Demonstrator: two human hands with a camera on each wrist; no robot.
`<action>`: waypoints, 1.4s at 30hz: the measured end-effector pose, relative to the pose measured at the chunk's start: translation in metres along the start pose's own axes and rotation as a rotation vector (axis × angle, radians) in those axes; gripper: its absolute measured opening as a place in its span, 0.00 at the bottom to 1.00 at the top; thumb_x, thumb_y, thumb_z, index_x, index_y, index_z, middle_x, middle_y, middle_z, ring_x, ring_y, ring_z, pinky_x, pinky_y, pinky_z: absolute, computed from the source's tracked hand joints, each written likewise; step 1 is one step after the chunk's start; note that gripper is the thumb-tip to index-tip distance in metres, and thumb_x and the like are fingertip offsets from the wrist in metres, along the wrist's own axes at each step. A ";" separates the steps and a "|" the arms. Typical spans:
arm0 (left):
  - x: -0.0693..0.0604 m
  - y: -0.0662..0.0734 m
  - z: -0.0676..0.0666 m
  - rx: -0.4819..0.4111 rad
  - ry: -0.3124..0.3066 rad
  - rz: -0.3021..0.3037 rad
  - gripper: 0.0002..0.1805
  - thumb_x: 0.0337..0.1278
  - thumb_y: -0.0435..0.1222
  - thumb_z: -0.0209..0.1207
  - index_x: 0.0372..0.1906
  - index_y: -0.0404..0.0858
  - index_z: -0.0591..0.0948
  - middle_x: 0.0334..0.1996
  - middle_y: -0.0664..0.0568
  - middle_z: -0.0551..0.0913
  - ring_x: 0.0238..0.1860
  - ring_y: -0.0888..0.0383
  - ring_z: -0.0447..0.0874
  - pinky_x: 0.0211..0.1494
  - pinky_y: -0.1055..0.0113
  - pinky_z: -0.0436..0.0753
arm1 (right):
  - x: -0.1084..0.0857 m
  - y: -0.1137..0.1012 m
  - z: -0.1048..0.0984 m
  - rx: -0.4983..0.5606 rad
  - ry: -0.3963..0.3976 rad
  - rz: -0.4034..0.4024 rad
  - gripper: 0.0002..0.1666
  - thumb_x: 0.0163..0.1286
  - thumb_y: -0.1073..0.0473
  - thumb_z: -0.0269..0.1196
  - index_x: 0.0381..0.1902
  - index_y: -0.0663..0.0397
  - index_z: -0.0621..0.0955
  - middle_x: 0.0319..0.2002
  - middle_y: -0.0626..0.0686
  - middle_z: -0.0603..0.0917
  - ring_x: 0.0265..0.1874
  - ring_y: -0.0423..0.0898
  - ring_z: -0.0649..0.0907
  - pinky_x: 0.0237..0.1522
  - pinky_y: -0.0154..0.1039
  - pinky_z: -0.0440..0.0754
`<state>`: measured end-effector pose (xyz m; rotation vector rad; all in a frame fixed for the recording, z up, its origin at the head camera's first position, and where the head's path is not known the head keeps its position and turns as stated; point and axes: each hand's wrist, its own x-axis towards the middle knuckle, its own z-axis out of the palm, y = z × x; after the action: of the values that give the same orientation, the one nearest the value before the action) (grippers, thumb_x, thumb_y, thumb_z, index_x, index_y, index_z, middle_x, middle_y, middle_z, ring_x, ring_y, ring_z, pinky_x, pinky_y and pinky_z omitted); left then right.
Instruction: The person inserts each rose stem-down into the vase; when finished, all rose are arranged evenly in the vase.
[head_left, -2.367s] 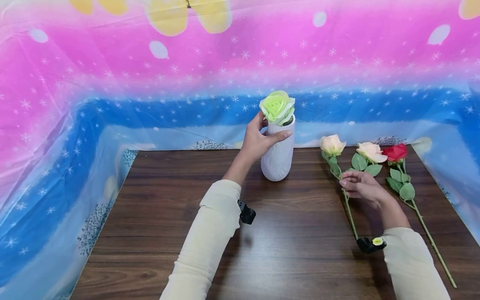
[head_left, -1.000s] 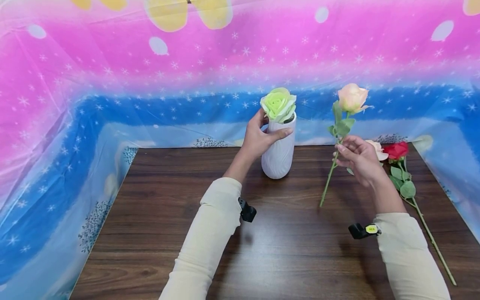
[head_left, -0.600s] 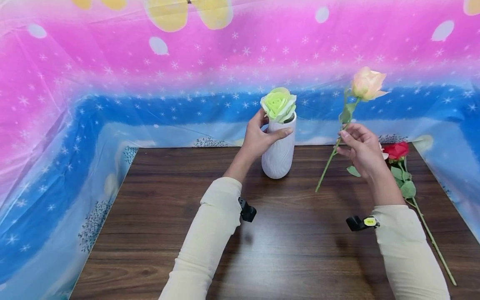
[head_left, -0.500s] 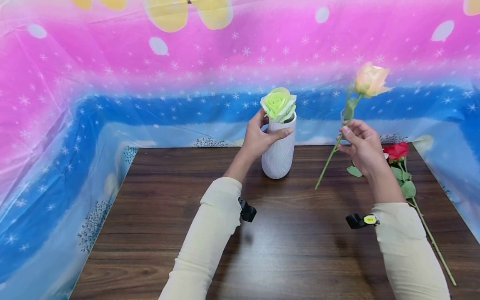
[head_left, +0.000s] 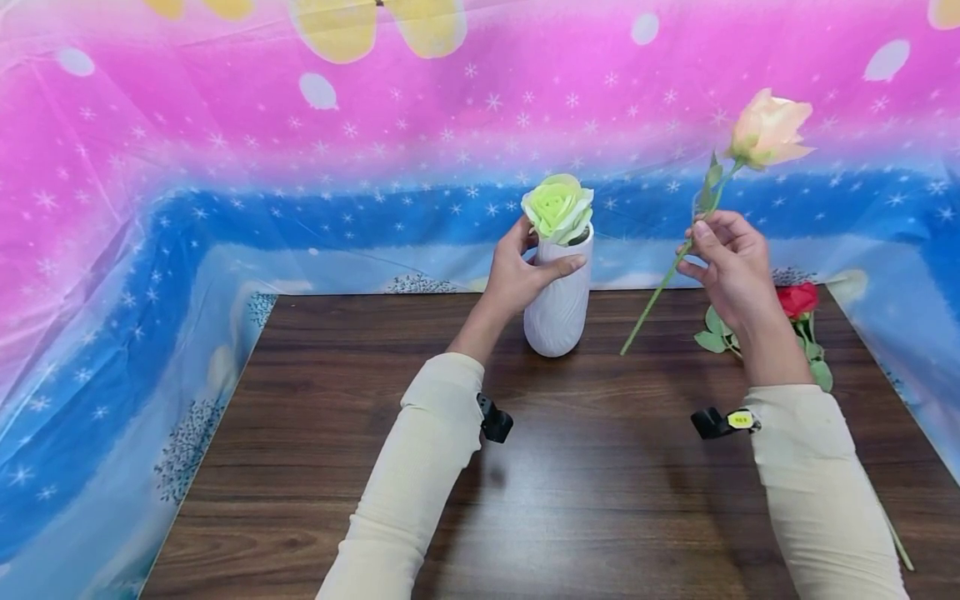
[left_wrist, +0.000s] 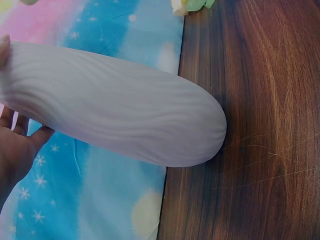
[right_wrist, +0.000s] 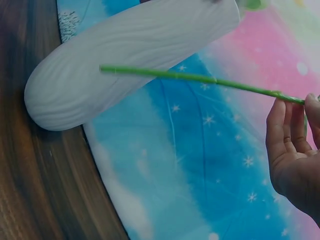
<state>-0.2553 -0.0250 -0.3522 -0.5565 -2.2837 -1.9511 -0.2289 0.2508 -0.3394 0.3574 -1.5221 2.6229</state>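
Backdrop [head_left: 375,133]: pink-and-blue cloth printed with white snowflakes.
Table [head_left: 360,450]: dark wood grain, the backdrop rising beyond its far edge.
Peach rose [head_left: 771,132]: held clear of the table, right of the white vase [head_left: 558,300] — long axis slanting, bloom to the upper right, bare stem end down and left, toward the vase.
White vase: standing on the table, mouth up.
Right hand [head_left: 735,262]: pinching the peach rose's stem between thumb and fingers.
Left hand [head_left: 519,275]: curled around the white vase — thumb near the rim.
Green rose [head_left: 558,207]: bloom at the mouth.
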 end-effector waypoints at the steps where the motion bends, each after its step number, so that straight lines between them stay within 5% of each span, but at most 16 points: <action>1: 0.000 0.000 0.000 0.000 0.000 0.003 0.37 0.56 0.39 0.73 0.71 0.47 0.71 0.65 0.49 0.78 0.67 0.50 0.78 0.68 0.46 0.80 | 0.001 -0.001 0.001 0.006 -0.003 -0.010 0.03 0.73 0.65 0.60 0.42 0.58 0.80 0.36 0.51 0.85 0.32 0.43 0.87 0.32 0.35 0.88; 16: 0.000 0.000 0.000 -0.005 -0.004 -0.008 0.38 0.56 0.39 0.73 0.71 0.48 0.70 0.65 0.49 0.78 0.67 0.48 0.77 0.67 0.46 0.80 | 0.016 -0.016 0.019 0.084 0.009 -0.106 0.07 0.70 0.75 0.60 0.43 0.64 0.80 0.39 0.55 0.82 0.34 0.48 0.88 0.36 0.36 0.90; 24: -0.001 -0.001 0.000 -0.009 -0.008 -0.005 0.38 0.56 0.39 0.73 0.71 0.48 0.71 0.64 0.49 0.78 0.66 0.48 0.78 0.66 0.46 0.81 | 0.020 -0.021 0.024 0.063 0.011 -0.084 0.11 0.69 0.72 0.63 0.49 0.67 0.81 0.39 0.57 0.85 0.35 0.48 0.88 0.37 0.36 0.90; 42: 0.000 -0.001 0.000 -0.009 -0.005 -0.010 0.38 0.56 0.39 0.73 0.71 0.48 0.71 0.64 0.48 0.78 0.66 0.48 0.78 0.65 0.47 0.82 | 0.032 -0.035 0.046 0.171 0.008 -0.143 0.07 0.70 0.69 0.62 0.45 0.66 0.79 0.32 0.58 0.85 0.31 0.49 0.86 0.34 0.39 0.89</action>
<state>-0.2555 -0.0253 -0.3527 -0.5522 -2.2858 -1.9681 -0.2457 0.2274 -0.2801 0.4503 -1.2226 2.6432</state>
